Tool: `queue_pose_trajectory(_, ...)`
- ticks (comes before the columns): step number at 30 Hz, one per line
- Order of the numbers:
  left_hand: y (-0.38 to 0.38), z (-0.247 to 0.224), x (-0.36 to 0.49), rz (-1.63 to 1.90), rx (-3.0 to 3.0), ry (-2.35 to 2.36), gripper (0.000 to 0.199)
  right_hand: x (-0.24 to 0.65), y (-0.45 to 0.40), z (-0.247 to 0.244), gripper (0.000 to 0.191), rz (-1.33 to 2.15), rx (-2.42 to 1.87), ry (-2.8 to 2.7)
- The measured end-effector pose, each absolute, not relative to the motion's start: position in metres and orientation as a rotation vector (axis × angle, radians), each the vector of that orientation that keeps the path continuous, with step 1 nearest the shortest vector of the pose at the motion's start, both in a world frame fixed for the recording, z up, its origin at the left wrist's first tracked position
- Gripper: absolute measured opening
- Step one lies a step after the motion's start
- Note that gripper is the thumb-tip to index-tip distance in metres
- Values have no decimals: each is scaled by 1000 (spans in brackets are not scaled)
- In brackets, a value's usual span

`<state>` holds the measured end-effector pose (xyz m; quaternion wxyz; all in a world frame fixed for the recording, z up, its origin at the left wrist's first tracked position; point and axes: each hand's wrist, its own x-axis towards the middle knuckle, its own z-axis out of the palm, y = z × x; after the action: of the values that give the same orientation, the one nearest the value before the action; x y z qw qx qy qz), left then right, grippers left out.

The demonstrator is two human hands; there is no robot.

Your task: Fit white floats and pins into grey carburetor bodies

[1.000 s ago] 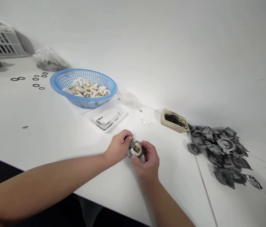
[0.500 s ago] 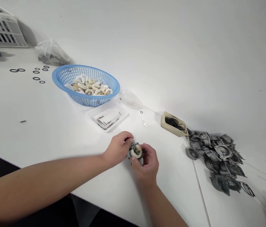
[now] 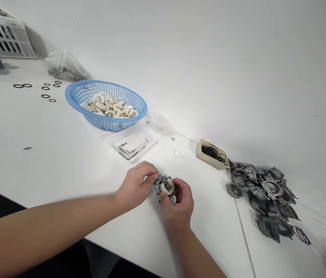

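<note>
A grey metal carburetor body (image 3: 159, 181) with a cream-white, horseshoe-shaped float (image 3: 164, 190) and small brass parts faces up just above the table. My right hand (image 3: 180, 206) is closed round its right side, the thumb at the float's lower edge. At the upper left edge of the carburetor, thumb and forefinger of my left hand (image 3: 136, 186) are pinched together. Whatever lies between those fingertips is too small to make out. Beyond my left hand, a white tray (image 3: 151, 143) holds thin metal pins (image 3: 132, 150).
A blue basket (image 3: 105, 122) of white floats stands behind the tray. Right of it are a cream box (image 3: 209, 160) of black rubber rings and a pile of grey metal bowls (image 3: 267, 197). Loose black rings (image 3: 45, 96), a plastic bag (image 3: 66, 65) and a white crate (image 3: 24, 40) occupy the left.
My left hand has drawn back slightly to the left, showing more of the carburetor's upper left side. My right hand keeps its hold.
</note>
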<state>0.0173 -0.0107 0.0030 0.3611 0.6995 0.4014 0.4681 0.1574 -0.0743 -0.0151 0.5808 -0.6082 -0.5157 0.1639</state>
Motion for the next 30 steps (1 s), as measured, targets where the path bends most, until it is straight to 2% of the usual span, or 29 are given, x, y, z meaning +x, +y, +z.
queue_pose_trajectory(30, -17, -1, 19, 1152, 1903, 962, 16, 154, -74, -14, 41, 366, -1468, -1161)
